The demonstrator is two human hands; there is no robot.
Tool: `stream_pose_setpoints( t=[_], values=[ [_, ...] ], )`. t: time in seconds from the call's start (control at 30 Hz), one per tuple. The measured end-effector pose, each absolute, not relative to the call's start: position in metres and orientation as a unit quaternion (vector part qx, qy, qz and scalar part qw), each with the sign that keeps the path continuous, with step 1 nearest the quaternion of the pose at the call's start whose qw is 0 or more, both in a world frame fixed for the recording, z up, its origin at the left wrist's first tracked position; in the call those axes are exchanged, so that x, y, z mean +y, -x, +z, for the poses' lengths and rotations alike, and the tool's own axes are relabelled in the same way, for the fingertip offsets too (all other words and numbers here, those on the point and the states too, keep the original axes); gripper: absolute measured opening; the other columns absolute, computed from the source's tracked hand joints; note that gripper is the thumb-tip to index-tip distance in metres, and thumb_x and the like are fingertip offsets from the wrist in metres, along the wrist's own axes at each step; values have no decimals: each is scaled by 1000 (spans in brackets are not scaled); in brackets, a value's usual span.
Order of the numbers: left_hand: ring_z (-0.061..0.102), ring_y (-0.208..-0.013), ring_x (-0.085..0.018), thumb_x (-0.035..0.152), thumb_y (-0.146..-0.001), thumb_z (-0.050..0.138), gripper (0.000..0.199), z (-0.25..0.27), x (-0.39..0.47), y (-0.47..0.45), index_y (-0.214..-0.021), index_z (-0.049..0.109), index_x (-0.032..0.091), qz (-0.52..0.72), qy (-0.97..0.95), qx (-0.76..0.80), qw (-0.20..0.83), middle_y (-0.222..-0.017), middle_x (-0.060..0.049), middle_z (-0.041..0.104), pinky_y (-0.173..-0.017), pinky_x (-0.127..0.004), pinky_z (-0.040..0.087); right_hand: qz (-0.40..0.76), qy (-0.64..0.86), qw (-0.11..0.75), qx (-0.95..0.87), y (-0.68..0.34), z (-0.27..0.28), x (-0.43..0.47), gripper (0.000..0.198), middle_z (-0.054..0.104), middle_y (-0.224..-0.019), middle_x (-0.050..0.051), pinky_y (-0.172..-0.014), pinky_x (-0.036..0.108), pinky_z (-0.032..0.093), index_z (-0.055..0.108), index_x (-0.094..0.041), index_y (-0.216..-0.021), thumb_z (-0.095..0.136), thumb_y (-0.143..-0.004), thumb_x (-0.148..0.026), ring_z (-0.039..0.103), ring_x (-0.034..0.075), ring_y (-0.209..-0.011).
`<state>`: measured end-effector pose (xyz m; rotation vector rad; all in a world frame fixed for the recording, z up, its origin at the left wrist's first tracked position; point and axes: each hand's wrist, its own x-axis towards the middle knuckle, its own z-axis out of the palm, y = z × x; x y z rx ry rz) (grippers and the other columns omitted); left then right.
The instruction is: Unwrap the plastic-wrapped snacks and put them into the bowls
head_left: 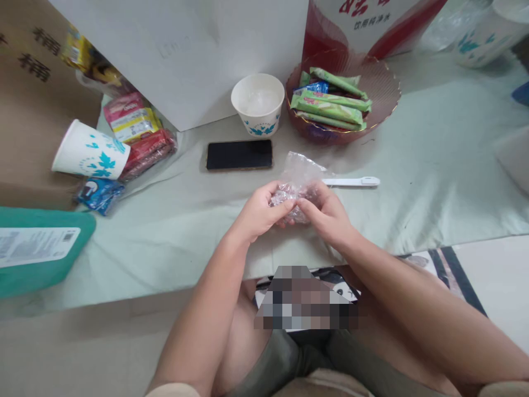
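Between my two hands, over the table's near edge, is a crumpled clear plastic bubble-wrap-like sheet (298, 172). My left hand (264, 209) grips its left side, thumb on top. From the right, my right hand (326, 212) pinches the same sheet, and the two thumb tips nearly meet in the middle. Whether anything lies inside the plastic I cannot tell. Just behind my right hand lies a slim white stick-like tool (355, 182), its left end hidden by the hand and plastic. A black phone (239, 155) rests flat beyond my left hand.
Behind the phone stands a white paper cup (259, 107). A pink glass bowl (388, 102) holds green-wrapped snacks (330, 105). Leftward are a tipped paper cup (88, 151), snack packets (136, 121), a blue packet (99, 194) and a green package (45, 248). Boxes (198, 49) stand behind.
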<state>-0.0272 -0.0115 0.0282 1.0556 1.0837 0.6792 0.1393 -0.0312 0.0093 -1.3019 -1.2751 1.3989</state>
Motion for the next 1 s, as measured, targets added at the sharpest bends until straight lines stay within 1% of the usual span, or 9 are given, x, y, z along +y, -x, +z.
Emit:
stream_pose_setpoints(
  t=[0.13,0.27,0.4,0.53,0.6,0.7,0.77,0.9,1.0],
  values=[
    [64,-57,-11,39,-77,79,35,28,-12,24,-97,60,19,306,-472,486,669,-74,3,65,-49,-20,47,548,519,414,-509,-139,11,-30,22,64,-79,0,-69,30,47,57,-20,-87,64,-80,-40,60,15,-73],
    [63,-55,-10,30,-80,74,23,28,-12,21,-95,61,18,318,-464,489,666,-72,3,64,-48,-19,47,557,530,406,-493,-138,11,-29,23,66,-79,1,-70,31,48,59,-19,-89,62,-81,-40,61,16,-73],
    [61,-53,-9,25,-79,73,18,27,-10,19,-89,59,18,350,-455,485,659,-68,4,62,-45,-18,45,546,540,401,-499,-135,9,-29,20,63,-75,-1,-64,28,44,56,-21,-86,60,-83,-41,57,13,-66],
    [60,-52,-8,25,-76,75,20,27,-5,24,-85,59,19,413,-431,489,636,-66,5,61,-45,-17,46,518,549,391,-527,-130,9,-28,22,57,-70,-2,-59,26,40,55,-21,-84,57,-84,-44,50,12,-62],
    [59,-51,-8,25,-75,75,20,26,-3,28,-83,57,19,438,-418,493,625,-64,5,61,-45,-17,47,494,559,362,-558,-126,12,-26,27,51,-64,-3,-58,25,36,52,-21,-73,55,-83,-46,46,11,-61],
    [58,-50,-7,26,-74,77,24,24,-3,32,-83,56,19,449,-416,501,612,-64,6,61,-44,-17,46,513,558,279,-589,-123,19,-23,45,32,-52,-4,-50,26,23,37,-22,-54,50,-83,-53,30,8,-51],
    [57,-47,-6,28,-74,80,27,23,-3,33,-84,56,20,442,-423,510,605,-65,6,60,-41,-16,44,546,547,250,-584,-122,24,-21,51,22,-49,-5,-47,27,16,28,-24,-50,48,-83,-57,21,7,-48],
    [55,-43,-5,34,-75,82,32,20,-2,32,-85,54,21,448,-424,522,589,-68,6,61,-37,-15,41,567,531,301,-553,-127,28,-19,52,19,-49,-6,-47,27,12,23,-25,-50,48,-83,-58,17,6,-48],
    [55,-42,-5,39,-71,86,39,18,3,31,-86,55,22,485,-403,533,564,-70,6,62,-35,-16,39,569,529,329,-538,-132,28,-18,53,18,-50,-6,-47,27,12,21,-25,-52,48,-84,-57,16,6,-48]
  ],
)
